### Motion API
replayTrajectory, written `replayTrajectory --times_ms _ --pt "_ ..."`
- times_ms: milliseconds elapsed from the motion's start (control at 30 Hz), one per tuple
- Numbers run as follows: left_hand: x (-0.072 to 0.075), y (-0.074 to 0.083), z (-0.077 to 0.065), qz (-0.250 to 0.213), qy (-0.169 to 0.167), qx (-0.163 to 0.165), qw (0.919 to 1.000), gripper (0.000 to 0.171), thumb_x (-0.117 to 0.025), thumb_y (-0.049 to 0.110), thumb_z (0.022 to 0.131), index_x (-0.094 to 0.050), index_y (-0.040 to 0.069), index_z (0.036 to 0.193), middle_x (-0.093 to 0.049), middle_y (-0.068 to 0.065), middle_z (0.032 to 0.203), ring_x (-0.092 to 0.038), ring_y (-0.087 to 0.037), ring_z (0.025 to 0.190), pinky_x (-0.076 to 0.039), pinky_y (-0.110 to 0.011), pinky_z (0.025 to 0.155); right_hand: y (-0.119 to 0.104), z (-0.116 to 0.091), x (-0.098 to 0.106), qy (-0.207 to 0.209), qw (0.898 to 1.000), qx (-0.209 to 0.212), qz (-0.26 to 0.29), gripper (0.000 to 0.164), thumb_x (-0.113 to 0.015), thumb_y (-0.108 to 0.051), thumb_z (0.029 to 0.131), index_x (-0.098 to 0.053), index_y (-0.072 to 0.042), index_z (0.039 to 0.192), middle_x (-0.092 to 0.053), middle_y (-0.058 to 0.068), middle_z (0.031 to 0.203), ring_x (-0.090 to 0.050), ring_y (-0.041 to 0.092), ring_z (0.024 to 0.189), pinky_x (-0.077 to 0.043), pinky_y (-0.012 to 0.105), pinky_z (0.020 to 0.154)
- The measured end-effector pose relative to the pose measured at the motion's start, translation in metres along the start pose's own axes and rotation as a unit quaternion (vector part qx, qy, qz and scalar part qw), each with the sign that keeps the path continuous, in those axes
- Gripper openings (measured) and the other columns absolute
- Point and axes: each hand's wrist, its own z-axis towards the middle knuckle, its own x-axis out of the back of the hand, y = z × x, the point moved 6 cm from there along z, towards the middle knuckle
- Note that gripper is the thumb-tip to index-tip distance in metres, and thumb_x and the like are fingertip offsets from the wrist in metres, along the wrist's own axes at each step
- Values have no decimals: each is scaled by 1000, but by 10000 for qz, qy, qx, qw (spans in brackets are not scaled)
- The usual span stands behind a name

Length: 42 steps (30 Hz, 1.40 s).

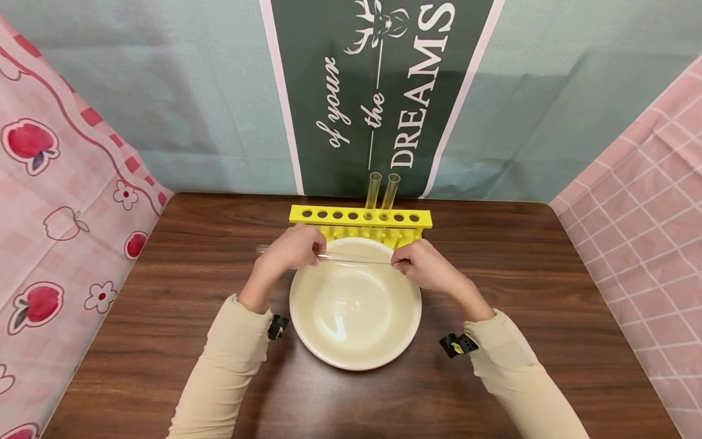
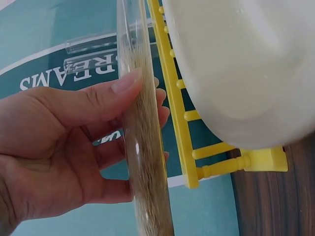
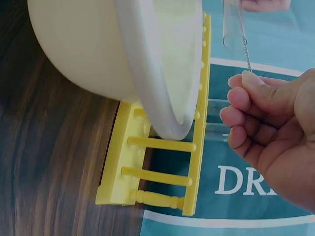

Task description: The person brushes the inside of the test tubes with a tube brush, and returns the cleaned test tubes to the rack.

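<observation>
My left hand (image 1: 296,247) grips a clear glass test tube (image 2: 150,172), thumb on one side and fingers on the other. Inside the tube sits a test tube brush (image 2: 142,123) with tan bristles. Its twisted wire handle (image 3: 247,56) comes out of the tube's mouth, and my right hand (image 1: 425,265) pinches it between thumb and fingertips. In the head view the tube lies sideways over the far part of a cream basin (image 1: 351,305), its closed end extending left past my left hand.
Behind the basin stands a yellow test tube rack (image 1: 351,224) holding two more test tubes, a left one (image 1: 373,190) and a right one (image 1: 390,194). They stand on a dark wooden table (image 1: 493,256). A printed cloth (image 1: 219,110) hangs at the back, with pink cloths at both sides.
</observation>
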Motion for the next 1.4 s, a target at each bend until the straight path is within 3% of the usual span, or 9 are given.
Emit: replayTrajectory --times_ms 167,400,700,833,1100,1267,1400 --pt "-1 5 2 -48 91 -192 9998 20 -66 -12 70 -58 4 63 -38 1 58 -36 -15 59 -32 -26 56 -5 4 -4 -53 9999 98 -120 20 -56 13 77 -66 -3 70 -58 1 63 -48 10 57 -39 24 53" --pt "-1 8 2 6 133 -147 9998 25 -65 -14 69 -53 6 60 -32 2 56 -32 -14 59 -31 -26 57 -6 5 -5 -63 9998 -53 -154 18 -57 11 79 -67 -2 72 -62 3 66 -52 11 59 -41 24 53" --pt "-4 7 4 267 231 -116 9993 34 -60 -13 70 -39 11 57 -23 2 57 -25 -14 58 -26 -27 57 4 6 -7 -367 9971 -458 483 11 -60 8 81 -68 0 78 -59 2 66 -51 12 61 -44 25 55" --pt "-5 5 4 248 195 -78 9995 34 -61 -12 72 -39 11 58 -23 1 57 -25 -15 58 -25 -27 57 11 5 -5 -469 9914 -719 985 9 -60 3 83 -67 0 77 -53 -1 60 -48 14 59 -43 28 56" --pt "-7 3 5 30 63 166 9998 14 -69 -6 72 -59 4 74 -44 -1 62 -43 -18 66 -37 -29 62 23 4 -3 -477 9727 -1439 1760 13 -59 -2 85 -64 1 73 -53 3 57 -48 18 57 -36 27 49" --pt "-8 1 5 -65 122 379 9992 14 -69 -5 72 -59 4 77 -47 -2 65 -45 -20 67 -38 -30 63 23 3 -3 -479 9610 -1786 2057 15 -58 -1 86 -61 5 72 -50 4 54 -46 20 54 -32 25 46" --pt "-9 1 5 25 252 421 9988 17 -71 -4 71 -58 6 75 -46 -1 64 -45 -20 67 -37 -31 64 25 1 -4 -450 9525 -1974 2274 16 -57 -1 86 -60 7 73 -47 4 53 -45 31 55 -30 26 45"
